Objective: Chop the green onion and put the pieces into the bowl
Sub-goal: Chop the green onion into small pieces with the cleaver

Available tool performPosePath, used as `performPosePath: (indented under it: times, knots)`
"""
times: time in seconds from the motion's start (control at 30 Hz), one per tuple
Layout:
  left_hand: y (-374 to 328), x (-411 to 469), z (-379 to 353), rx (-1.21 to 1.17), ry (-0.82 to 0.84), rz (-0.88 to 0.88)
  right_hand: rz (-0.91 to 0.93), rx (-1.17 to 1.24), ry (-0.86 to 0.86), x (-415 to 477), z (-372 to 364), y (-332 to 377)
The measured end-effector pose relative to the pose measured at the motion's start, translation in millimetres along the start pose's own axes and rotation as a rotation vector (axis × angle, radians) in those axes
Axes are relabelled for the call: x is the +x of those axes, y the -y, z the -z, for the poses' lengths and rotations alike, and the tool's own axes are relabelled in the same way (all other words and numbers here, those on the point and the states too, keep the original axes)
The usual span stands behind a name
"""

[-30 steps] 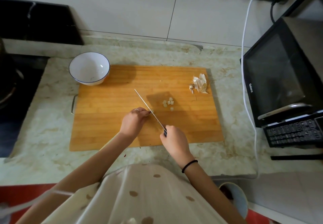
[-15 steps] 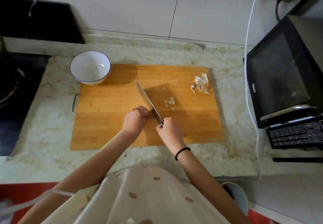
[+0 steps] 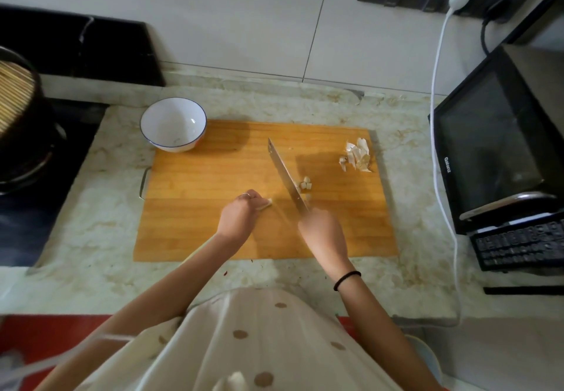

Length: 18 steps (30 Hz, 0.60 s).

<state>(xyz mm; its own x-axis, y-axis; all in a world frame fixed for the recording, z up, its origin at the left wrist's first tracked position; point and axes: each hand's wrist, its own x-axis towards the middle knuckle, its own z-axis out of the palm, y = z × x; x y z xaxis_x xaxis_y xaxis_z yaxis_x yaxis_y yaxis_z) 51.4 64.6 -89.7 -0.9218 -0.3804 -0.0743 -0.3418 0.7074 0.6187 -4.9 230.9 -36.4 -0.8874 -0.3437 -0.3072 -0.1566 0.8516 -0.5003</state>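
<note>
On the wooden cutting board (image 3: 213, 176) my left hand (image 3: 239, 215) pinches a short pale stub of green onion (image 3: 265, 204) against the wood. My right hand (image 3: 322, 231) grips the handle of a knife (image 3: 287, 175), whose blade points away from me and is tilted so its flat side shows. A few small cut pieces (image 3: 306, 186) lie just right of the blade. A white bowl with a blue rim (image 3: 173, 125) stands at the board's far left corner and looks empty.
A pile of pale peelings (image 3: 357, 155) lies at the board's far right corner. A black microwave (image 3: 497, 146) stands to the right, with a white cable (image 3: 439, 146) hanging beside it. A dark pot (image 3: 21, 121) sits on the stove at left.
The knife has moved right, away from my left hand, and the blade has tilted flatter. My left hand has stayed on the onion stub, whose cut end now shows.
</note>
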Motion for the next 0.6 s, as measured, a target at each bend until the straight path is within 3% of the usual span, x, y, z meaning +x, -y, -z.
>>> performPosePath:
  times: [0.2,0.6]
  knots:
    - [2.8,-0.4,-1.7,0.025,0.005,0.002,0.043,-0.083,0.099,-15.5,-9.5,-6.8]
    - [5.7,1.3,-1.8,0.058,0.006,-0.04,0.111,-0.141,0.094,-27.0,-14.9,-0.1]
